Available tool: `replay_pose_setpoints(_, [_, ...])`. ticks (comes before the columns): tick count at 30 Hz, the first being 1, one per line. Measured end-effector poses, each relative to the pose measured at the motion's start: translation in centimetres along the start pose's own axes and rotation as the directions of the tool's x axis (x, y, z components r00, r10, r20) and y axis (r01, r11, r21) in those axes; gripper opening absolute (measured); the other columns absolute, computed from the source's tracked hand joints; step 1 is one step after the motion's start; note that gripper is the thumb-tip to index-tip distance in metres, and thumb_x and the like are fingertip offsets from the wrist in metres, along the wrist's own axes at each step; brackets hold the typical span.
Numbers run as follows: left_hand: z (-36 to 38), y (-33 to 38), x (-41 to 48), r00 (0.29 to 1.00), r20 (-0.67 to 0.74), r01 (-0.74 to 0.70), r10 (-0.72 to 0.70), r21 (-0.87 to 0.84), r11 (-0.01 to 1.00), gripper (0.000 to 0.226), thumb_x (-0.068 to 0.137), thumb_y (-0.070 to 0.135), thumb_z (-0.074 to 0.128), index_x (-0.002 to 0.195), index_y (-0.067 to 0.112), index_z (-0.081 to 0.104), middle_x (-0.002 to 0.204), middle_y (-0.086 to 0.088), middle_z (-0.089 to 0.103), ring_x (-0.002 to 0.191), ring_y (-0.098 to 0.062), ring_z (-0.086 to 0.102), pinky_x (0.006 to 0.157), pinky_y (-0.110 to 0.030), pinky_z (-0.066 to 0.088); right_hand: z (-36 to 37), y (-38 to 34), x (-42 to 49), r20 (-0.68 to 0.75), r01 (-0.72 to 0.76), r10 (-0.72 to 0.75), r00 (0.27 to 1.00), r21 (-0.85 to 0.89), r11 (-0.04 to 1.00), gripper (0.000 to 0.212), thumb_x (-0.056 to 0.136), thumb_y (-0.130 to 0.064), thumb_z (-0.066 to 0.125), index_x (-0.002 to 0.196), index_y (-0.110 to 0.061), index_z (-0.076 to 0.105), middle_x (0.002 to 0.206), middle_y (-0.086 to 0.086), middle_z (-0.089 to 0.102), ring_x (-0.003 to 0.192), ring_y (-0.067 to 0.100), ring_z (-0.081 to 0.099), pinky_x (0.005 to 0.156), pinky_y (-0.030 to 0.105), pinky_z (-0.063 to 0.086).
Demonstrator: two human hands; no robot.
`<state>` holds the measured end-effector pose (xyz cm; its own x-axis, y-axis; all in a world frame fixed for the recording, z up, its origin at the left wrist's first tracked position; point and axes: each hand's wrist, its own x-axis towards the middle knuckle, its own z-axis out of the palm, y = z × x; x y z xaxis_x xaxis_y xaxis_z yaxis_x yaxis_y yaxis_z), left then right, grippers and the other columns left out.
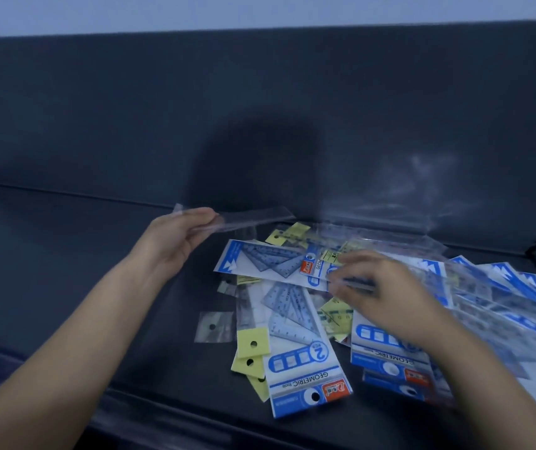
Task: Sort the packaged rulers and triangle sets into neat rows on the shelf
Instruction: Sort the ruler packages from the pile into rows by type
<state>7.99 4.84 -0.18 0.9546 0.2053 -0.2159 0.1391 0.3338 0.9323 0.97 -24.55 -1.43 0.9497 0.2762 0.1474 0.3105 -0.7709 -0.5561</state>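
From my head view, the sorting has barely begun. My left hand (175,238) grips one end of a long clear plastic-sleeved ruler (247,219), fingers (201,213) curled over it and pinching it, lifted just above the dark flat shelf (98,254) at the far left edge of the heap. My right hand (390,297) hovers over the middle of the heap with its fingers bent downward; it is blurred, so I cannot tell whether they pinch a packet or only touch one. Under it the blue-and-white carded triangle sets (305,368) lie crossed at all angles, mixed with yellow-headed ruler packets (252,344) poking out between them. To the right, more blue-and-white packets (503,287) overlap in a loose fan, which I judge is closer to a row but not tidy. The left stretch of shelf holds no row yet, so nearly everything remains to be separated and lined up.
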Motion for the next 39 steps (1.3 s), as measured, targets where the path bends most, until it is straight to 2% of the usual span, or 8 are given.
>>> replay_pose_setpoints(4, [0.2,1.1,0.6,0.987,0.087,0.147,-0.139,-0.105,0.983,0.013,0.089,-0.003,0.057,0.100,-0.008,0.063,0.098,-0.017,0.068,0.077,-0.014,0.073,0.061,-0.014,0.056,0.9,-1.5,0.9,0.087,0.020,-0.010,0.996,-0.116,0.993,0.025,0.090,-0.043,0.057,0.112,-0.038,0.068,0.142,-0.012,0.044,0.133,0.007,0.035,0.111,0.035,0.028])
replay_pose_setpoints(8, [0.4,2.8,0.8,0.949,0.204,0.278,-0.239,-0.194,0.941,0.025,0.085,-0.003,0.059,0.107,-0.014,0.062,0.108,-0.024,0.067,0.101,-0.028,0.069,0.062,-0.016,0.057,-0.5,-1.7,1.3,-0.016,-0.067,0.066,0.998,-0.073,0.995,0.027,0.084,-0.043,0.064,0.109,-0.035,0.069,0.132,-0.014,0.051,0.119,0.004,0.047,0.098,0.022,0.035])
replay_pose_setpoints(13, [1.7,3.0,0.7,0.892,0.382,0.291,-0.242,-0.078,0.953,0.012,0.069,0.003,0.066,0.073,-0.003,0.076,0.081,-0.011,0.073,0.076,-0.015,0.073,0.059,-0.020,0.057,-2.6,-0.1,0.1,-0.158,-0.207,0.187,0.970,-0.117,0.971,0.030,0.085,-0.031,0.067,0.113,-0.022,0.067,0.122,-0.006,0.060,0.111,0.013,0.055,0.084,0.018,0.032])
replay_pose_setpoints(20, [4.0,1.8,2.0,0.927,0.363,-0.061,-0.097,0.400,0.914,0.008,0.089,0.020,0.065,0.086,0.013,0.068,0.069,0.004,0.072,0.055,-0.006,0.066,0.051,-0.017,0.053,-3.9,1.9,-3.4,-0.257,-0.373,0.341,0.904,-0.088,0.923,0.025,0.088,-0.033,0.063,0.112,-0.025,0.065,0.122,-0.005,0.061,0.110,0.012,0.054,0.084,0.022,0.034])
replay_pose_setpoints(24, [4.8,1.0,2.0,0.907,0.371,0.090,-0.196,0.284,0.955,0.005,0.086,0.017,0.067,0.084,0.013,0.066,0.068,0.003,0.069,0.049,-0.004,0.062,0.046,-0.014,0.049,-4.3,2.4,-5.1,-0.292,-0.420,0.392,0.872,-0.039,0.907,0.023,0.087,-0.035,0.063,0.109,-0.028,0.066,0.121,-0.005,0.061,0.113,0.013,0.055,0.092,0.029,0.041])
replay_pose_setpoints(28, [5.8,0.7,1.3,0.822,0.471,0.279,-0.318,0.153,0.948,0.015,0.088,0.019,0.062,0.074,0.014,0.062,0.063,0.003,0.062,0.047,-0.009,0.057,0.045,-0.018,0.049,-4.0,2.2,-5.8,-0.326,-0.418,0.392,0.860,-0.013,0.908,0.020,0.089,-0.033,0.062,0.108,-0.031,0.066,0.120,-0.008,0.062,0.103,0.008,0.055,0.086,0.026,0.040])
replay_pose_setpoints(33, [6.8,-0.4,0.2,0.774,0.572,0.097,-0.273,0.319,0.943,0.016,0.091,0.023,0.059,0.078,0.015,0.063,0.068,0.003,0.061,0.052,-0.011,0.053,0.049,-0.020,0.049,-3.9,1.8,-5.8,-0.315,-0.407,0.381,0.869,-0.020,0.913,0.022,0.089,-0.033,0.061,0.110,-0.029,0.065,0.117,-0.007,0.062,0.103,0.007,0.054,0.086,0.026,0.041])
replay_pose_setpoints(39, [7.3,-1.5,-0.4,0.809,0.573,-0.150,-0.131,0.417,0.896,0.006,0.088,0.014,0.066,0.087,0.009,0.068,0.076,-0.002,0.065,0.060,-0.008,0.063,0.058,-0.019,0.053,-5.6,3.1,-7.6,-0.333,-0.449,0.406,0.851,-0.060,0.891,0.027,0.091,-0.027,0.059,0.117,-0.024,0.064,0.119,-0.003,0.063,0.111,0.013,0.055,0.081,0.023,0.034])
